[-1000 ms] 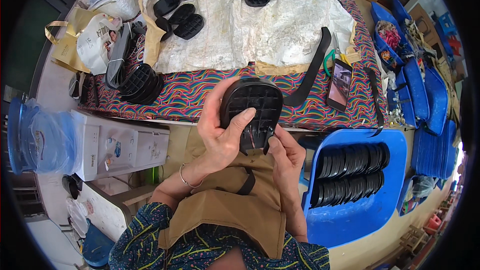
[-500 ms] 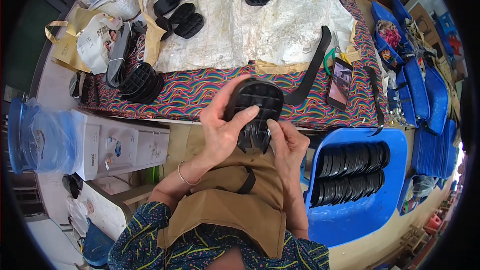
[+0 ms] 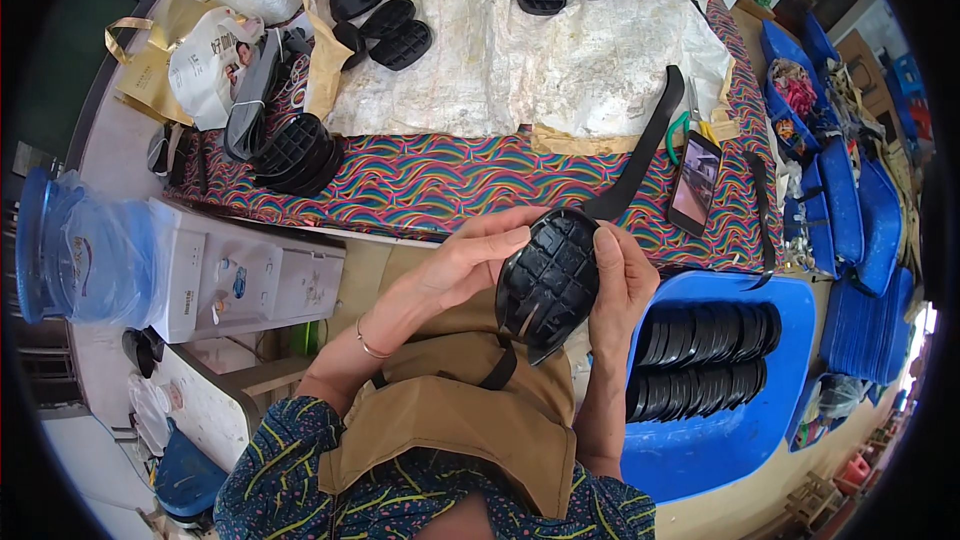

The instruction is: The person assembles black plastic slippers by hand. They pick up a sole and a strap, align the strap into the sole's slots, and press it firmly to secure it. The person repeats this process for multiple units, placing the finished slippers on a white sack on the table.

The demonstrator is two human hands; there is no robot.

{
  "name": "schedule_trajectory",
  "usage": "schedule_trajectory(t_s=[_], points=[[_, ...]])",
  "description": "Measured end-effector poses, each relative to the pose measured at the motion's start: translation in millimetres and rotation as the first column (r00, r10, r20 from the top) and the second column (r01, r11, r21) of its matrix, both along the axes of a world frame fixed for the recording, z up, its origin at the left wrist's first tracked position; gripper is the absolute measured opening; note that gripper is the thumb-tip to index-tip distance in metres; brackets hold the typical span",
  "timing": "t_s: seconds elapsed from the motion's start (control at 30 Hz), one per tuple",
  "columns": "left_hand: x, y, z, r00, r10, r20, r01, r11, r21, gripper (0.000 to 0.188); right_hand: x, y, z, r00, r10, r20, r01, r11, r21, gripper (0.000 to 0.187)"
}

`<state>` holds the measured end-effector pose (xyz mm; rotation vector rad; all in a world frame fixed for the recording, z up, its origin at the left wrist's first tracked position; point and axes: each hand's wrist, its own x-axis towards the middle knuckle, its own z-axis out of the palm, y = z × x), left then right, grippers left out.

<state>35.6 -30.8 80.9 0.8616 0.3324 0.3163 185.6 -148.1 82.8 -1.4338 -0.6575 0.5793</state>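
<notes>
Between my hands, above my lap, I hold a black oval gridded shell, tilted with its gridded face up. My left hand is closed on its left edge, thumb on the rim. My right hand grips the right edge with its thumb on top, other fingers hidden behind. A wide black strap lies on the table just beyond the shell; whether its near end is joined to the shell is hidden. A brown apron covers my lap.
More black shells lie on a white sheet over the patterned tablecloth. A phone and scissors rest at the right. Beside me, a blue tub holds rows of black shells. A water dispenser stands left.
The shell has tilted and turned so its gridded face shows fully, and has moved slightly lower and to the right. My right hand has shifted up along its right edge.
</notes>
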Motion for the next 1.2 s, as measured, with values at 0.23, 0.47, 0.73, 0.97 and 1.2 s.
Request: schedule_trajectory(t_s=[0.23, 0.47, 0.73, 0.97, 1.2], points=[[7, -2, -14, 0.999, 0.031, -0.023, -0.038, 0.886, -0.462, 0.050, -2, -7, 8, 0.978, -0.102, 0.182, 0.100, 0.995, 0.023, 0.025], [17, 0, -10, 0.985, 0.138, -0.101, -0.114, 0.971, 0.212, 0.044, -2, -1, 6, 0.809, -0.129, 0.574, 0.132, 0.991, 0.036, 0.019], [32, -3, 5, 0.908, 0.353, -0.226, -0.123, 0.740, 0.661, 0.034, -1, -1, 2, 0.697, -0.136, 0.704, 0.147, 0.988, 0.045, 0.019], [24, 1, 1, 0.989, 0.136, -0.064, -0.097, 0.904, 0.416, 0.039, 1, 0, -3, 0.837, -0.273, 0.474, 0.276, 0.959, 0.065, 0.025], [10, -6, -9, 0.975, 0.177, -0.133, -0.062, 0.796, 0.602, 0.042, -1, 2, -15, 0.771, -0.347, 0.534, 0.342, 0.933, 0.114, 0.026]])
